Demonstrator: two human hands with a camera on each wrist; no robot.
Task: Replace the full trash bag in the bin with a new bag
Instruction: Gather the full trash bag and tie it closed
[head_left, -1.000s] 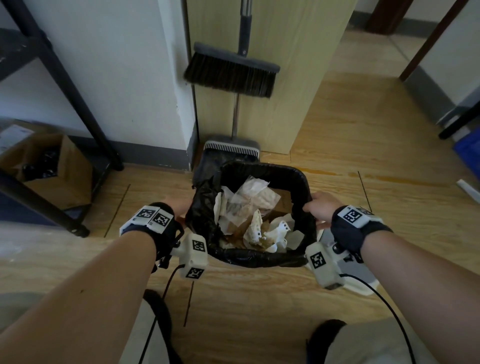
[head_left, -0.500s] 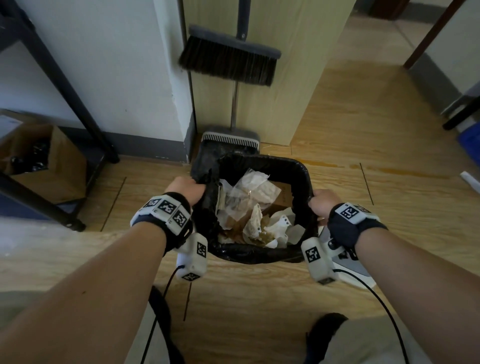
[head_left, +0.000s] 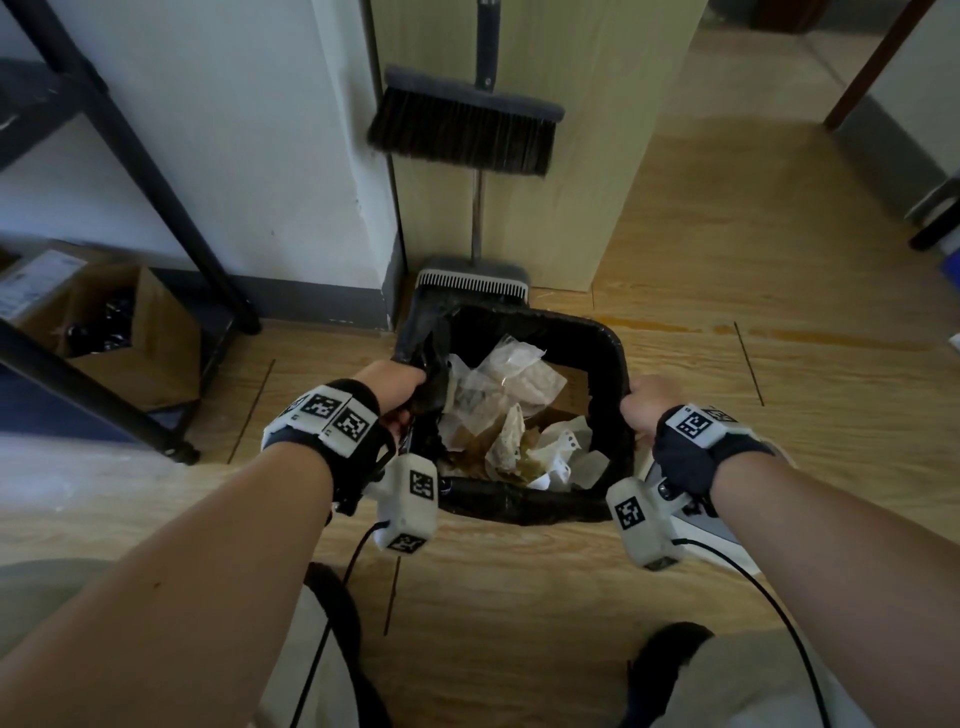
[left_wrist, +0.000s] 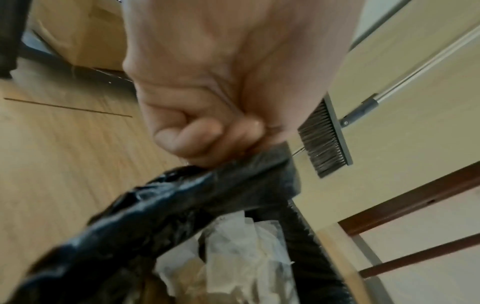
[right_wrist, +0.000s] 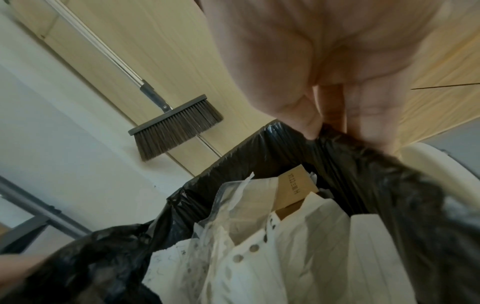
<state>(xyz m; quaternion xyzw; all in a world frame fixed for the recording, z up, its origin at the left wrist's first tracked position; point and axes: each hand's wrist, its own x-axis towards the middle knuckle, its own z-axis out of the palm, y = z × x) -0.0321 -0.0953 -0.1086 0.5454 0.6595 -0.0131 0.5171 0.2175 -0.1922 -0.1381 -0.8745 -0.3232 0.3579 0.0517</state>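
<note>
Black trash bag (head_left: 519, 501) mouth-up in the bin (right_wrist: 426, 156), long axis seemingly vertical, left hand (head_left: 392, 382) bunching the left rim inward, right hand (head_left: 647, 402) pinching the right rim, trash between grips

Trash bag (head_left: 524, 506): thin black plastic, glossy, crinkled. Contents: crumpled white paper (head_left: 563, 447), brown cardboard (right_wrist: 294, 188). Floor (head_left: 701, 249): smooth wood-grain boards; broom (head_left: 462, 130): stiff dark bristles, metal handle.

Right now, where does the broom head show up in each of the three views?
Head: broom head at top centre, against the wooden panel, above the bin.
Left wrist: right of centre, beside the left hand.
Right wrist: left of centre.
Shared landmark: the black trash bag rim.
</note>
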